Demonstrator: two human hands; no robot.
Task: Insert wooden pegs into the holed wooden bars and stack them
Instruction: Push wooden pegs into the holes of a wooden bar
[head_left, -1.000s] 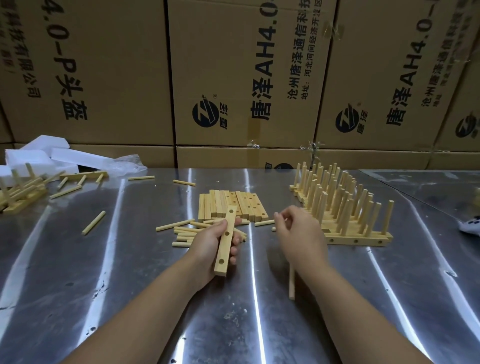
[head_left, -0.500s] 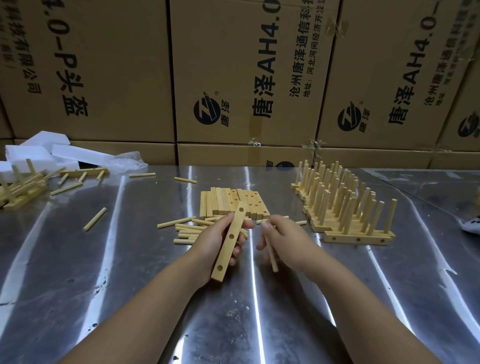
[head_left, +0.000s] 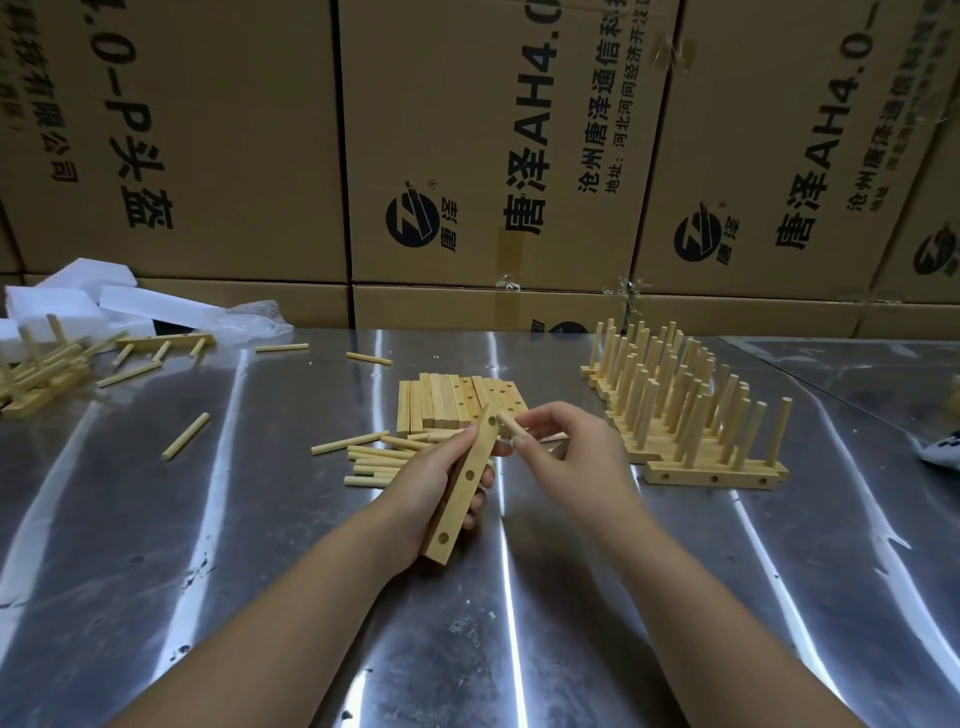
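**peg tip meets the far end of the held bar**

the left grip (head_left: 431, 488) is clasped round a holed wooden bar (head_left: 462, 493), with the thumb along one edge and the fingers curled behind. it holds the bar clear of the metal surface (head_left: 260, 519), slanted so the far end leans toward the right grip (head_left: 571, 452). two holes show on the bar's face below the left thumb. the right grip pinches a wooden peg (head_left: 508, 425) between thumb and fingertips, with the rest of the peg hidden in the palm. the peg's free tip sits at the bar's far end, and i cannot tell whether it has entered a hole.

just beyond both grips a flat pile of bare bars (head_left: 457, 405) lies on the surface. loose pegs (head_left: 374, 457) lie beside the left grip, on its outer side. out past the right grip stands a row of finished bars (head_left: 685, 415) with upright pegs. well left of the left grip lies a lone peg (head_left: 185, 435). further left are a jumble of pegged bars (head_left: 36, 374) and white foam blocks (head_left: 78, 301). printed cartons (head_left: 493, 156) form a wall behind everything.
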